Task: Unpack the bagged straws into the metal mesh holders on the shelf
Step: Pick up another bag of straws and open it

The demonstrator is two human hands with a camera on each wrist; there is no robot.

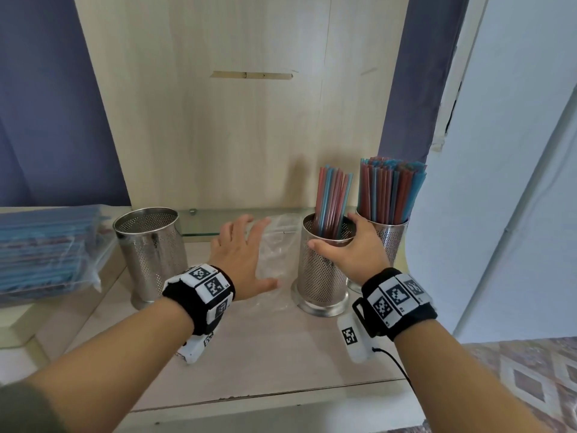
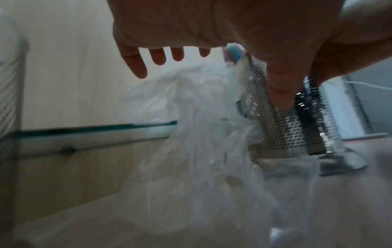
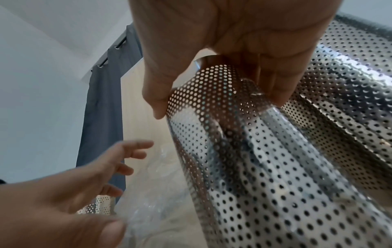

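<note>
A: Where'd it stand?
B: Right hand (image 1: 352, 251) gripped the middle holder (image 1: 323, 270) by its rim — straws (image 1: 332, 201) inside. Left hand (image 1: 242, 260), fingers spread, hovered over the empty bag (image 1: 274, 245) left of it.
A: Next?
B: Probably clearing that bag — the far-left holder (image 1: 150, 245) sat empty.

Both my forearms bare. Black fabric band on my left wrist (image 1: 199, 295), lower centre-left, tiled with white blocks bearing black square-code markers. Same band on my right wrist (image 1: 398, 300), lower right; white coded camera block (image 1: 352, 337) beneath it, thin black cable (image 1: 398, 365) trailing. Olive-green sleeve (image 1: 22, 407), bottom-left corner.
</note>
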